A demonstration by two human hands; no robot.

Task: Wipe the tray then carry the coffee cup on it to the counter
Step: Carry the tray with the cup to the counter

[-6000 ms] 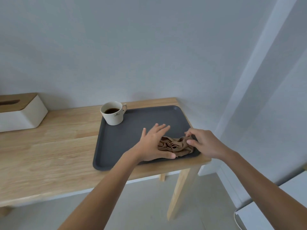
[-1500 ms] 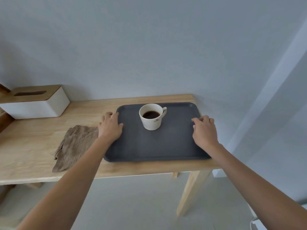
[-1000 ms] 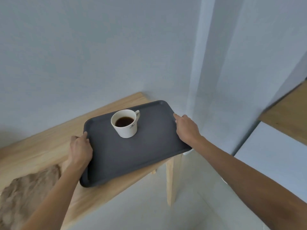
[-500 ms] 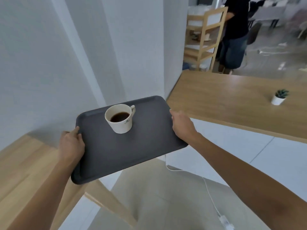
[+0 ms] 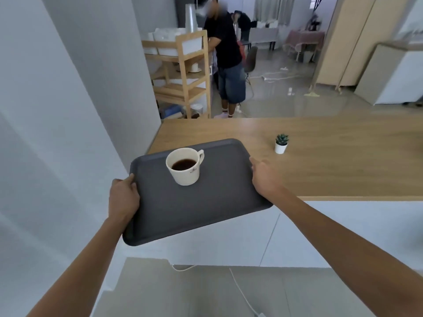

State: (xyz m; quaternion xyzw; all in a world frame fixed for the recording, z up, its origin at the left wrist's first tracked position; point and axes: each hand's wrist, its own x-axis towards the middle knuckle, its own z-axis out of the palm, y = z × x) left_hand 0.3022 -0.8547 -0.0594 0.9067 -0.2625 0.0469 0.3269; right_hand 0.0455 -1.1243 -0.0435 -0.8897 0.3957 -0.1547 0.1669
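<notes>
So the dark grey tray [image 5: 194,207] is up in the air, held from both short sides. The left hand [image 5: 123,197] is wrapped round the left edge, thumb on top of the rim and the rest of the fingers curled under where you can't see them. The right hand [image 5: 265,177] has the right edge the same way, thumb lying along the rim, other fingers tucked below. The white coffee cup [image 5: 185,166] sits upright on the tray toward its far edge, a bit left of the middle, handle pointing to the far right, dark coffee inside. The tray's far right corner hangs over the near left corner of the wooden counter [image 5: 320,156], while the rest of it is over the floor and the counter's white front. On the counter there's just a small potted plant [image 5: 281,144] near the far side, well right of the tray and apart from it. A grey wall [image 5: 68,110] runs close along the left. Beyond the counter, a person in dark clothes [image 5: 226,58] stands at a wooden shelf unit [image 5: 183,74]. A white cable [image 5: 242,294] trails across the floor below.
</notes>
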